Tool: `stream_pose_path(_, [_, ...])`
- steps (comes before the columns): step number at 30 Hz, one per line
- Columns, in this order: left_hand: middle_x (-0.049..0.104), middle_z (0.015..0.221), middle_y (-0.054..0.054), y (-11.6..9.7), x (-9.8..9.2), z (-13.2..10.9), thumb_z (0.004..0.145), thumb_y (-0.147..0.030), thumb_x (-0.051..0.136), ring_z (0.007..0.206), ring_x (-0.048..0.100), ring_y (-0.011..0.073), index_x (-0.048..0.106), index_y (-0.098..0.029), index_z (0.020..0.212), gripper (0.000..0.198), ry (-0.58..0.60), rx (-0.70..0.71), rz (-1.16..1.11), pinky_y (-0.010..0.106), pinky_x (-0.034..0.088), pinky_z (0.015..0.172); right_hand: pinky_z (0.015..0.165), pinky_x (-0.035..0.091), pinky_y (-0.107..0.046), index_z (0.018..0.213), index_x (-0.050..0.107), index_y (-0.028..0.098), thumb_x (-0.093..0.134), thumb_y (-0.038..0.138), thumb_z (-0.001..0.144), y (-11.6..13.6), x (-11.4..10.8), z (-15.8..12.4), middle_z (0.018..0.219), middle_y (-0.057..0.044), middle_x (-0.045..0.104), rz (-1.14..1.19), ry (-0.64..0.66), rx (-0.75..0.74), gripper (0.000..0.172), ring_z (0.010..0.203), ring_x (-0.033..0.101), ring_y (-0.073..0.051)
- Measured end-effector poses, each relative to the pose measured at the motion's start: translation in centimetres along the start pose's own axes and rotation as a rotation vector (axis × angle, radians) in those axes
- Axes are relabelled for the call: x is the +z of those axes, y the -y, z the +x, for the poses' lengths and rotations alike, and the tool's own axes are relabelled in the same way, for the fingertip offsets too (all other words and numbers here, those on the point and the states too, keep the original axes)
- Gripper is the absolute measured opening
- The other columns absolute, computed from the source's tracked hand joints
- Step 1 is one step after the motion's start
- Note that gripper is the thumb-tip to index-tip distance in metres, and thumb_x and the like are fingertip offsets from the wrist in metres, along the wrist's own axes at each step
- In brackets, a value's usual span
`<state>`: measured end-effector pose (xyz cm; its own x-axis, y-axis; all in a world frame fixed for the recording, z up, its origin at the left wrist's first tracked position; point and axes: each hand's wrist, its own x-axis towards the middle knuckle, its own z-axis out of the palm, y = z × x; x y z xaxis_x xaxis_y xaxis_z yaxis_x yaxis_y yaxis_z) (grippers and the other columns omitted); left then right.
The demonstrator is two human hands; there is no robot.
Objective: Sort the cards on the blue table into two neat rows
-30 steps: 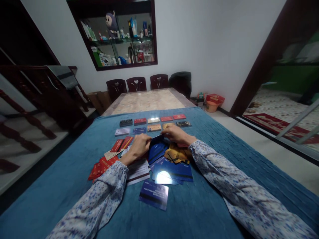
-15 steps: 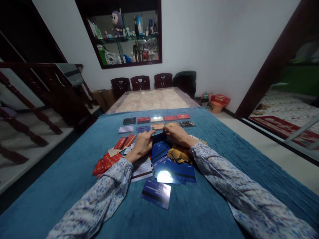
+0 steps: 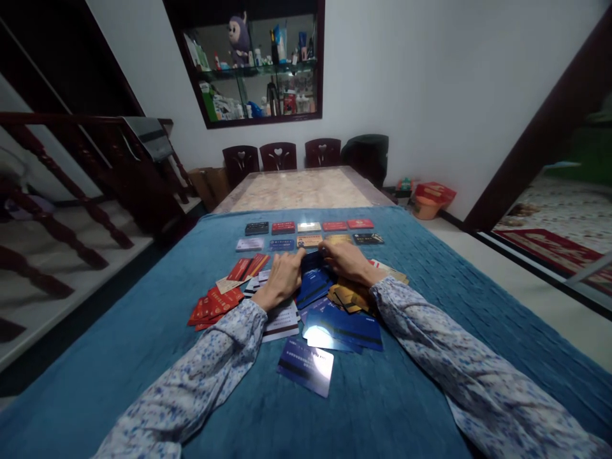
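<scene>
Between my two hands is a dark blue card (image 3: 313,259), pinched at its left end by my left hand (image 3: 283,278) and at its right end by my right hand (image 3: 348,260). Below it lie blue cards (image 3: 313,287). Gold cards (image 3: 351,297) sit under my right wrist. White cards (image 3: 282,322) lie under my left wrist, with red cards (image 3: 217,305) further left. Larger blue cards (image 3: 354,326) and a single purple card (image 3: 307,365) are nearer to me. Whether one card or several are between my fingers is hard to see.
Beyond my hands, two rows of card stacks include a black one (image 3: 257,227), a red one (image 3: 360,224) and a lilac one (image 3: 249,245). A blue cloth (image 3: 157,306) covers the near part of the table (image 3: 296,189). Chairs (image 3: 278,157) stand at its far end.
The whole view has shifted slightly, so things appear further right. My hands keep their hold on the dark blue card, which looks a little flatter now.
</scene>
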<state>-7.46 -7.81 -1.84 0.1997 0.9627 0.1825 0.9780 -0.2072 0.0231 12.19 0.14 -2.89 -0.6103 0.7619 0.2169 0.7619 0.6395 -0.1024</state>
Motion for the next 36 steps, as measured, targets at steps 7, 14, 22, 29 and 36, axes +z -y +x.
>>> stream_pose_path(7, [0.072, 0.099, 0.012, 0.3, 0.6, 0.2, 0.091, -0.007, 0.044, 0.099, 0.067, 0.0284, 0.056, -0.017, 0.13, 0.042, -0.018, -0.013, -0.042, 0.039, 0.041, 0.089, 0.076, 0.043, -0.031, 0.136, 0.056, 0.019, 0.061, 0.019, 0.092, 0.7, -0.2, 0.1, 0.113, -0.013, 0.076, -0.007, 0.033, 0.033, 0.044, 0.101, 0.071, -0.028])
stream_pose_path(14, [0.072, 0.103, 0.012, 0.7, 0.8, 0.5, 0.091, -0.007, 0.042, 0.1, 0.066, 0.0289, 0.053, -0.016, 0.133, 0.045, -0.074, -0.007, -0.113, 0.041, 0.041, 0.093, 0.09, 0.043, -0.035, 0.131, 0.057, 0.018, 0.064, 0.01, 0.084, 0.3, 0.6, 0.2, 0.124, -0.014, 0.072, 0.046, -0.062, -0.033, 0.048, 0.117, 0.065, -0.028])
stream_pose_path(22, [0.071, 0.104, 0.011, 1.1, 0.8, 0.8, 0.089, -0.008, 0.042, 0.102, 0.065, 0.0274, 0.053, -0.017, 0.132, 0.045, -0.093, -0.02, -0.172, 0.042, 0.041, 0.097, 0.094, 0.041, -0.039, 0.136, 0.054, 0.016, 0.065, 0.012, 0.082, 0.0, 1.0, 0.4, 0.134, -0.018, 0.067, 0.041, -0.137, -0.064, 0.055, 0.121, 0.061, -0.03])
stream_pose_path(29, [0.066, 0.128, 0.015, 1.5, 1.0, 0.9, 0.086, -0.016, 0.055, 0.12, 0.057, 0.032, 0.048, -0.017, 0.14, 0.055, -0.101, 0.001, -0.148, 0.048, 0.037, 0.102, 0.091, 0.042, -0.038, 0.136, 0.056, 0.016, 0.068, 0.019, 0.086, -0.2, 0.6, 0.2, 0.126, -0.017, 0.066, -0.028, -0.155, -0.118, 0.052, 0.117, 0.058, -0.031])
stream_pose_path(36, [0.059, 0.133, 0.017, 1.8, 1.0, 0.9, 0.087, -0.021, 0.062, 0.123, 0.053, 0.0344, 0.046, -0.016, 0.145, 0.061, -0.127, 0.017, -0.066, 0.051, 0.037, 0.102, 0.087, 0.043, -0.04, 0.138, 0.059, 0.017, 0.075, 0.027, 0.085, -0.9, 0.7, 0.4, 0.134, -0.018, 0.059, -0.096, -0.239, -0.183, 0.056, 0.114, 0.052, -0.031])
